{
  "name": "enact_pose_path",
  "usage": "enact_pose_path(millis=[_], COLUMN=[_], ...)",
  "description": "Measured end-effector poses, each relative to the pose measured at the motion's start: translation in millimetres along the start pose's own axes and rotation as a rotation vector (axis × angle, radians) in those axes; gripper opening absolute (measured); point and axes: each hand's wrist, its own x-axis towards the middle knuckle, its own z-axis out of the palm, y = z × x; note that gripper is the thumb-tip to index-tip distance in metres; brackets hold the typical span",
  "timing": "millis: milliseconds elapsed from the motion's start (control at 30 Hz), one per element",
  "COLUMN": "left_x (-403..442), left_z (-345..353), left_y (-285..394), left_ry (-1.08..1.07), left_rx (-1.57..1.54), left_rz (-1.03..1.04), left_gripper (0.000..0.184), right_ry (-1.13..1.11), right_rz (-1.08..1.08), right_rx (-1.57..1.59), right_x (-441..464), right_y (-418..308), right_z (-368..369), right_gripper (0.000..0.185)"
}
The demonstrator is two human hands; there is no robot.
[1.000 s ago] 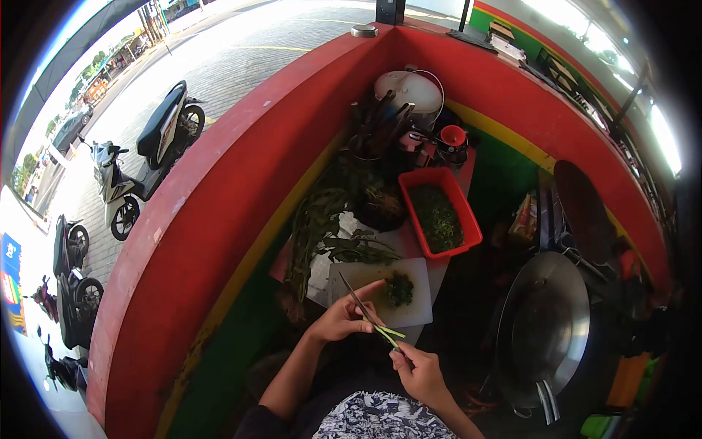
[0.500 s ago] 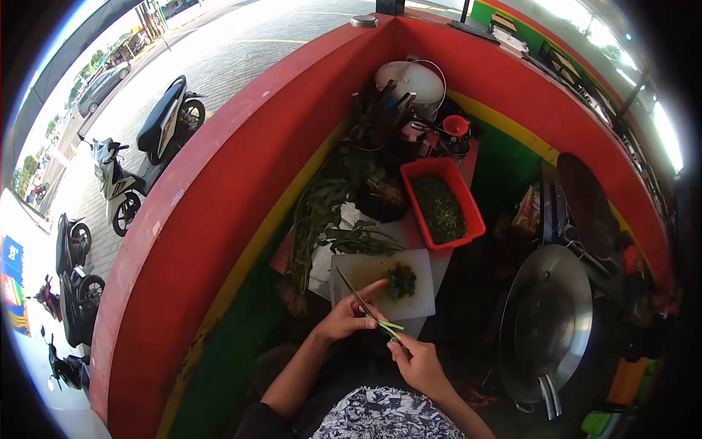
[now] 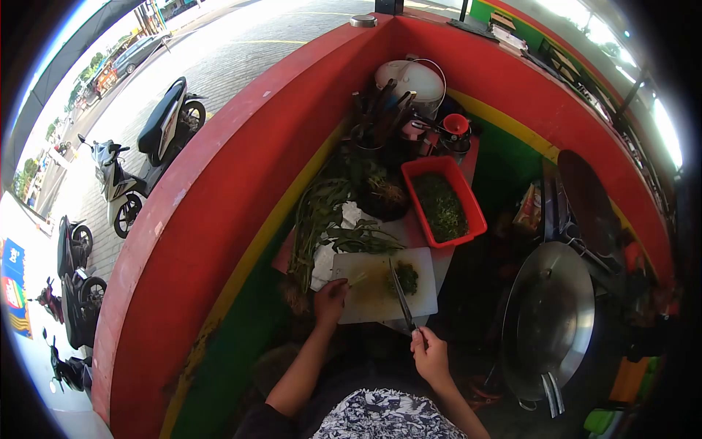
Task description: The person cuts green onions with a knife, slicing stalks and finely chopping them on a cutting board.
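My right hand (image 3: 428,351) is closed round the handle of a long knife (image 3: 401,296), whose blade reaches over the white cutting board (image 3: 365,311). The blade lies beside a small heap of chopped greens (image 3: 406,279). At the board's left edge, my left hand (image 3: 330,298) has its fingers drawn together on thin pale-green stalks (image 3: 357,279). Long leafy greens (image 3: 314,212) spread behind and to the left of the board. A red tub (image 3: 479,219) with chopped greens in it stands behind the board on the right.
A large wok (image 3: 545,314) with a metal handle is on the right. Behind the greens are a white lidded pot (image 3: 413,82), a holder with dark-handled utensils and a red funnel (image 3: 455,124). A red wall (image 3: 212,197) curves round the left and back. Motorbikes stand outside.
My hands have moved apart. The knife has gone from my left hand's side to over the board, its tip now pointing away. The stalks have moved left with my left hand.
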Motion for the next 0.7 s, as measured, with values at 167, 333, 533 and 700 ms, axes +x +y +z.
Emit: enact_pose_path(millis=[167,333,533,700], left_x=[10.4,2.3,23.7,34.2], left_z=[-7.4,3.2,25.8,40.5], left_y=[-35.0,-10.8,-15.3,-21.3], left_ry=[0.114,0.057,-0.084,-0.189], left_rx=[0.742,0.958,0.988,0.952], left_rz=[0.496,0.629,0.720,0.778], left_gripper=[0.024,0.023,0.023,0.026], right_ry=[-0.078,-0.045,0.061,0.050], right_rz=[0.016,-0.011,-0.033,-0.031], right_rx=[-0.260,-0.334,-0.389,-0.398], right_x=[-9.1,0.1,18.8,22.6], right_y=[35.4,63.7,65.7,55.0], right_z=[15.2,42.3,47.8,45.1], right_gripper=[0.033,0.030,0.029,0.029])
